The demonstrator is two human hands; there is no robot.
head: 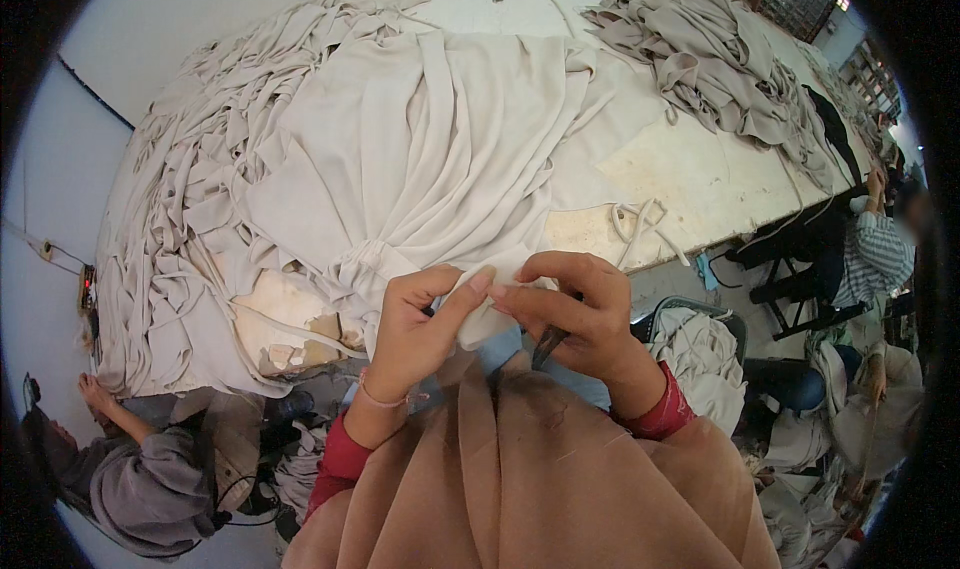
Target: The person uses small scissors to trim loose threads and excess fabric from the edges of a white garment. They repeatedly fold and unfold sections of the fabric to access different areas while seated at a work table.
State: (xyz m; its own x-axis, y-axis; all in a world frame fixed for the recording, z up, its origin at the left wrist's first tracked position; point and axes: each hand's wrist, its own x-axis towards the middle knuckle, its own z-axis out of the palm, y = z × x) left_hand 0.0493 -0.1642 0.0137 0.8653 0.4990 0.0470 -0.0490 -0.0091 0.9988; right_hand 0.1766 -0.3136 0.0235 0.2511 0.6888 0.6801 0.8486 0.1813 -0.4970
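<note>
A cream-coloured garment (450, 141) with long folds and a gathered, elasticated part (367, 261) spreads over the table before me and hangs off its near edge. My left hand (424, 325) pinches a cloth edge (480, 325) of it between thumb and fingers. Close against that edge are the thumb and index fingertips of my right hand (581, 306). Tucked in the right palm is a dark pointed tool (550, 345), probably thread snips, its points directed down towards my lap. My fingers hide most of its handle.
Cream garments (217, 141) heap along the table's left side, greyer ones (712, 66) at the far right. A loose fabric strip (637, 228) lies near the front edge of the worn table (675, 186). A basket of cloth (694, 351) stands at my right. People sit left (150, 479) and right (874, 254).
</note>
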